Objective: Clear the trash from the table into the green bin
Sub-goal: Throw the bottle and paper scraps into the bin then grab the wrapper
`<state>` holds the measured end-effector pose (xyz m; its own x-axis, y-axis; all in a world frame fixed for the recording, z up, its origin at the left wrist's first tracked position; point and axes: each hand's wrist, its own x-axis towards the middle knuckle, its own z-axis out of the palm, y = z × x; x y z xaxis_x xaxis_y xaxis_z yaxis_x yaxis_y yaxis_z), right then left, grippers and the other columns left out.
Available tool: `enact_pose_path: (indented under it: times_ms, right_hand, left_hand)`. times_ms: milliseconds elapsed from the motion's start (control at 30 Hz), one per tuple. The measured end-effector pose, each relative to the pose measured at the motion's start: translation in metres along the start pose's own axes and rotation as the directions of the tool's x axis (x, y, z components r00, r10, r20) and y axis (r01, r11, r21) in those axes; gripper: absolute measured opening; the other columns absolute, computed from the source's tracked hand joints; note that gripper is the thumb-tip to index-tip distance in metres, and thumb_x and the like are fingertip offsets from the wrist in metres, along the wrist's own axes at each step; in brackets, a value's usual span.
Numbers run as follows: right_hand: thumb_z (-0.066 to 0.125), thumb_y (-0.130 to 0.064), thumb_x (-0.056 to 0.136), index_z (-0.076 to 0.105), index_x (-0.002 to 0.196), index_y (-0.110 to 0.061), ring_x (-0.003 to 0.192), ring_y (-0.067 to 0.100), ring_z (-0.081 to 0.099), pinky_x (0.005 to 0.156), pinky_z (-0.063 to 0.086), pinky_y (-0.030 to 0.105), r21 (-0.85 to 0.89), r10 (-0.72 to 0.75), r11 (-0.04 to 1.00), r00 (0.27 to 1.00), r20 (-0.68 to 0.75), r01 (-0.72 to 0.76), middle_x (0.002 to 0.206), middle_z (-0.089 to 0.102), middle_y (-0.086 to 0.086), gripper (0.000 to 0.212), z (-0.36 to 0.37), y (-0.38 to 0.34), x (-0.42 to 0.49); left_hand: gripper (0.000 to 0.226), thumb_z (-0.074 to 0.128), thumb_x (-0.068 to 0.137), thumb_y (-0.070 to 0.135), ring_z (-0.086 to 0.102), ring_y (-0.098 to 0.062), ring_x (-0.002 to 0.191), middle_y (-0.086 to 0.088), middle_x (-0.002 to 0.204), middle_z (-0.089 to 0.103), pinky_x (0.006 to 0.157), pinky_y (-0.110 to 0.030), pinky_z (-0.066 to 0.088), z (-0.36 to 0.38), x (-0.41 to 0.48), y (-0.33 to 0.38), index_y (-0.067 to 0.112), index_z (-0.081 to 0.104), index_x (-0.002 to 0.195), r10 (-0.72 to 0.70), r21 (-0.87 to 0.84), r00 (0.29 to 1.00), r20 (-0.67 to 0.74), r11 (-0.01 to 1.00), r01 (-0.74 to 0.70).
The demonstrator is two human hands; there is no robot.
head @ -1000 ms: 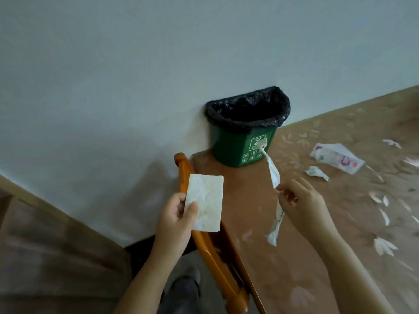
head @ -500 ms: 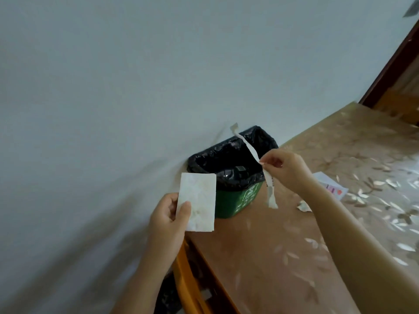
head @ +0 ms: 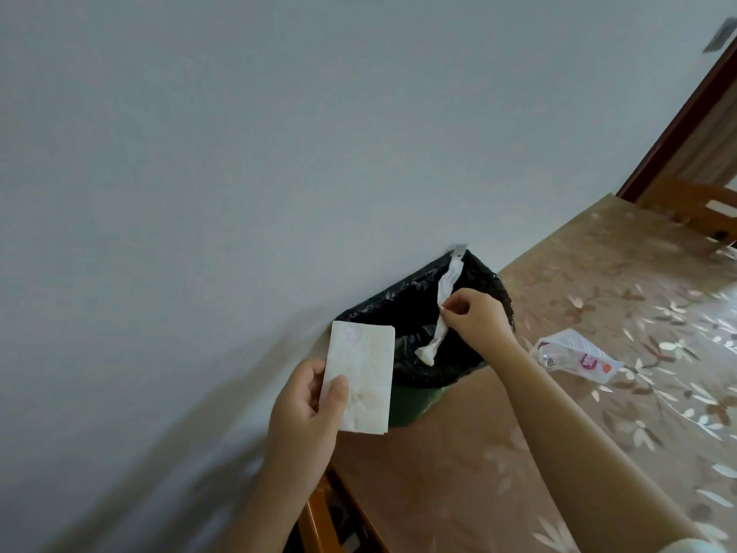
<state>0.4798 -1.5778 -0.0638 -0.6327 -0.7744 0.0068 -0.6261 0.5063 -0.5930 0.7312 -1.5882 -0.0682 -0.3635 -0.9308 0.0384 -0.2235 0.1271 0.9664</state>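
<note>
The green bin (head: pixel 410 405) with a black liner (head: pixel 402 309) stands at the table's corner against the wall. My right hand (head: pixel 476 317) hovers over the bin's opening and pinches a long white paper strip (head: pixel 446 289) that dangles down into the liner. My left hand (head: pixel 307 417) is in front of the bin's left side and holds a flat white folded tissue (head: pixel 361 379) upright by its lower edge. A crumpled clear plastic wrapper (head: pixel 574 355) with red print lies on the table to the right of the bin.
The table (head: pixel 478 472) wears a tan cloth with a pale leaf pattern and abuts a grey wall (head: pixel 279 153). An orange wooden chair frame (head: pixel 319 516) sits below the table's left edge. A dark door frame (head: pixel 678 125) and another chair (head: pixel 698 205) are at the far right.
My right hand has carried the paper strip from the table up and over the bin's opening. The left hand keeps the tissue and has drifted closer to the bin; the view has tilted up.
</note>
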Motion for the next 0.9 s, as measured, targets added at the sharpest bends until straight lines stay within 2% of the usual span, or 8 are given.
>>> enact_pose_path:
  times_ms: [67,167,267,500,567,667,733,900]
  right_hand:
    - [0.058,-0.023,0.082,0.061,0.08,-0.023,0.078,0.019,0.059,0.089,0.045,0.047,-0.081,0.034,0.996,0.999,-0.009,-0.035,0.077,0.063,-0.006,0.004,0.005,-0.001,0.003]
    - [0.059,-0.027,0.082,0.062,0.078,-0.02,0.077,0.02,0.06,0.094,0.039,0.048,-0.16,0.046,0.986,0.999,0.016,-0.042,0.08,0.069,-0.001,0.008,0.006,-0.001,0.003]
    - [0.06,-0.029,0.081,0.063,0.08,-0.021,0.081,0.018,0.058,0.088,0.042,0.044,-0.141,-0.041,0.989,0.998,-0.037,0.036,0.083,0.064,-0.003,0.01,0.002,0.002,-0.006]
    - [0.066,-0.018,0.079,0.065,0.089,-0.012,0.086,0.023,0.053,0.079,0.043,0.04,-0.1,-0.195,0.979,0.95,-0.245,0.175,0.09,0.061,0.005,0.012,-0.015,0.02,-0.049]
    - [0.066,-0.015,0.078,0.065,0.091,-0.01,0.086,0.024,0.053,0.077,0.043,0.036,-0.09,-0.184,0.982,0.941,-0.284,0.165,0.09,0.061,0.007,0.014,-0.017,0.026,-0.06]
    - [0.066,-0.012,0.078,0.065,0.09,-0.008,0.086,0.026,0.055,0.075,0.042,0.034,-0.073,-0.15,0.988,0.931,-0.332,0.133,0.088,0.061,0.008,0.013,-0.021,0.034,-0.074]
    - [0.065,-0.012,0.078,0.065,0.089,-0.009,0.085,0.027,0.054,0.074,0.042,0.034,-0.052,-0.121,0.993,0.934,-0.337,0.11,0.088,0.06,0.008,0.011,-0.023,0.041,-0.084]
    - [0.064,-0.013,0.079,0.065,0.091,-0.011,0.089,0.026,0.052,0.077,0.044,0.039,-0.033,-0.054,0.998,0.942,-0.332,0.046,0.09,0.06,0.007,0.012,-0.027,0.056,-0.104]
  left_hand:
    - [0.01,0.054,0.088,0.018,0.063,-0.004,0.076,0.009,0.084,0.064,0.057,-0.025,0.054,0.001,0.005,0.0,0.026,0.052,0.082,-0.001,0.001,1.0,0.006,1.0,0.001]
    - [0.009,0.054,0.088,0.017,0.063,-0.005,0.076,0.008,0.085,0.065,0.058,-0.025,0.054,0.002,0.013,0.001,0.024,0.054,0.084,0.016,-0.003,1.0,0.018,1.0,-0.016]
    - [0.014,0.054,0.088,0.016,0.062,0.0,0.076,0.011,0.086,0.064,0.057,-0.02,0.053,0.005,0.023,0.005,0.029,0.053,0.084,0.053,0.006,0.998,0.027,0.999,-0.053]
    - [0.018,0.054,0.088,0.014,0.061,-0.004,0.079,0.013,0.085,0.064,0.058,-0.013,0.047,0.034,0.058,0.022,0.031,0.055,0.085,0.141,0.089,0.982,0.129,0.984,-0.153]
    - [0.012,0.055,0.087,0.014,0.06,-0.004,0.078,0.011,0.085,0.064,0.058,-0.008,0.044,0.045,0.071,0.024,0.024,0.059,0.093,0.161,0.153,0.973,0.163,0.97,-0.186]
    - [0.019,0.054,0.088,0.019,0.06,-0.01,0.082,0.004,0.095,0.066,0.064,-0.019,0.047,0.062,0.089,0.028,0.018,0.059,0.106,0.174,0.241,0.957,0.23,0.943,-0.229]
    - [0.024,0.052,0.09,0.021,0.057,-0.009,0.084,0.004,0.101,0.063,0.063,-0.015,0.042,0.071,0.097,0.031,0.016,0.056,0.113,0.156,0.327,0.938,0.311,0.909,-0.26]
    - [0.032,0.052,0.09,0.024,0.055,-0.018,0.102,-0.008,0.115,0.06,0.084,-0.025,0.04,0.082,0.095,0.032,0.011,0.055,0.12,0.193,0.459,0.917,0.349,0.818,-0.347]
